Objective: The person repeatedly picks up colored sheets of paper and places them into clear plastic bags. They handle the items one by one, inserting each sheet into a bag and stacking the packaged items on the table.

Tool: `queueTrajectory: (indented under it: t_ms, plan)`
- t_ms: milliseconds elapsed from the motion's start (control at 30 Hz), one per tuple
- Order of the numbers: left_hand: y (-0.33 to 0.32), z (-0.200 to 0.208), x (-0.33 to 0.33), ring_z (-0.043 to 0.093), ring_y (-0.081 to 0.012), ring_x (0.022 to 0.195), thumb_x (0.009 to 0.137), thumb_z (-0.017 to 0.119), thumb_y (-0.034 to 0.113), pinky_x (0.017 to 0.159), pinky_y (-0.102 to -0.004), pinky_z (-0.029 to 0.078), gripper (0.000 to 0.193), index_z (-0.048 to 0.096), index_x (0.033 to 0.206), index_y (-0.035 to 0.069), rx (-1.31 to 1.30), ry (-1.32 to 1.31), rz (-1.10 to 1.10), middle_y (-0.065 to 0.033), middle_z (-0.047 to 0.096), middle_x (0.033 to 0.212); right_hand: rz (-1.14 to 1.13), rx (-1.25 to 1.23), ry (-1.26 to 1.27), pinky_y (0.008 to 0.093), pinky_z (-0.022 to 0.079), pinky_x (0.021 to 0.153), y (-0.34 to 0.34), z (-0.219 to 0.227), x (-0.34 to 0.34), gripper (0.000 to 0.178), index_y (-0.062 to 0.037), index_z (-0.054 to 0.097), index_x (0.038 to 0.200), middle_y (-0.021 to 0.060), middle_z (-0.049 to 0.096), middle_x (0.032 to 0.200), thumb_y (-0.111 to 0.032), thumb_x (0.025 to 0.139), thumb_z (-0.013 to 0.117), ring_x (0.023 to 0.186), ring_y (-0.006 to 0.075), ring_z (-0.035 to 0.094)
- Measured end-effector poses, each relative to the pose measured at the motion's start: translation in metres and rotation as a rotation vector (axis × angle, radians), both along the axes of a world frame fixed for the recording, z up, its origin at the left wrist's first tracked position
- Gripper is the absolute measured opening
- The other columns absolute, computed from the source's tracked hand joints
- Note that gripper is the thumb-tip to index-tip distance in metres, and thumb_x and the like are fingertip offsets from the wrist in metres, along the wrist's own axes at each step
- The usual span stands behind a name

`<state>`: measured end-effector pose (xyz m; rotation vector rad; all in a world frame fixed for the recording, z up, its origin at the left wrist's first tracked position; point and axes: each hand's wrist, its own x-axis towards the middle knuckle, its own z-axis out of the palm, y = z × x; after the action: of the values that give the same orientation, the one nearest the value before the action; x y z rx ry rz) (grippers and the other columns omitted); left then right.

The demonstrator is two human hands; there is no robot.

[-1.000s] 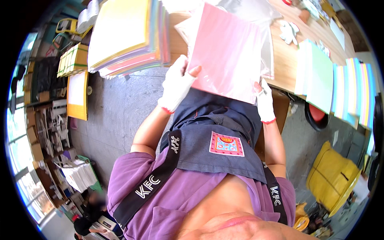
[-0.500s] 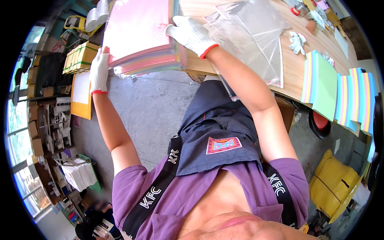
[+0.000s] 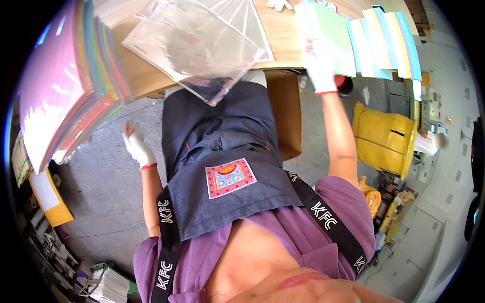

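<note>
The pale green stack of paper (image 3: 336, 40) lies at the table's (image 3: 281, 43) near edge, the gloved right hand (image 3: 320, 68) over its left side. Those fingertips blur, so I cannot tell whether they grip it. Striped paper stacks (image 3: 402, 45) stand just right of it. Clear plastic bags (image 3: 197, 43) lie left, partly overhanging the edge. Farther left, the left hand (image 3: 137, 145) hangs open and empty near the pink-topped pile (image 3: 53, 86).
</note>
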<state>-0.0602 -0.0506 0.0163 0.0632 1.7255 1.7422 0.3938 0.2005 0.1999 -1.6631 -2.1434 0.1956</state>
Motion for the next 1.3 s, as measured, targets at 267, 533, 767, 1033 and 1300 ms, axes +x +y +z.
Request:
queueTrajectory:
  t_ms: [267,533,767,1033,1300]
  plan:
    - [0.080,-0.007,0.107,0.056,-0.0238,0.112,0.092,0.059,0.023,0.093,-0.0356,0.049,0.050,0.043,0.135,0.002,0.153,-0.332,-0.338,-0.0162,0.053,0.128,-0.968,-0.663,0.463,0.0349,0.048,0.053,0.031,-0.030,0.186,0.048,-0.0083,0.058,0.114,0.0102,0.063,0.074,-0.051,0.094,0.050,0.051,0.0253,0.057]
    - [0.134,0.017,0.115,0.061,-0.0218,0.090,0.083,0.064,0.008,0.081,-0.0331,0.049,0.036,0.050,0.115,0.000,0.159,0.208,-0.432,-0.0140,0.064,0.100,-0.596,-0.347,1.756,0.0466,0.038,0.103,0.034,-0.041,0.172,0.042,-0.0108,0.055,0.123,0.0081,0.057,0.129,-0.042,0.098,0.042,0.120,0.0250,0.052]
    - [0.174,0.098,0.051,0.062,-0.0321,0.086,0.078,0.067,0.020,0.079,-0.0402,0.049,0.037,0.054,0.106,-0.001,-0.417,1.099,-0.564,-0.0187,0.062,0.092,-0.426,-0.497,1.780,0.0308,0.052,0.055,0.067,-0.046,0.250,0.026,-0.0063,0.055,0.103,0.0094,0.065,0.094,-0.029,0.092,0.057,0.073,0.0234,0.063]
    - [0.154,0.098,0.079,0.059,-0.0293,0.103,0.076,0.068,0.021,0.081,-0.0442,0.053,0.033,0.059,0.106,0.013,-0.537,1.652,-1.175,-0.0075,0.058,0.109,-0.275,-0.264,1.667,0.0332,0.053,0.069,0.051,-0.011,0.208,0.029,0.0012,0.056,0.111,0.0130,0.064,0.103,-0.018,0.089,0.056,0.086,0.0223,0.062]
    - [0.169,0.114,0.065,0.058,-0.0320,0.106,0.075,0.069,0.024,0.082,-0.0467,0.052,0.041,0.058,0.114,0.016,-0.545,1.556,-1.316,-0.0111,0.058,0.111,-0.107,-0.524,1.745,0.0329,0.057,0.070,-0.078,0.013,0.099,0.041,0.0060,0.056,0.114,0.0148,0.065,0.104,-0.025,0.087,0.059,0.089,0.0225,0.066]
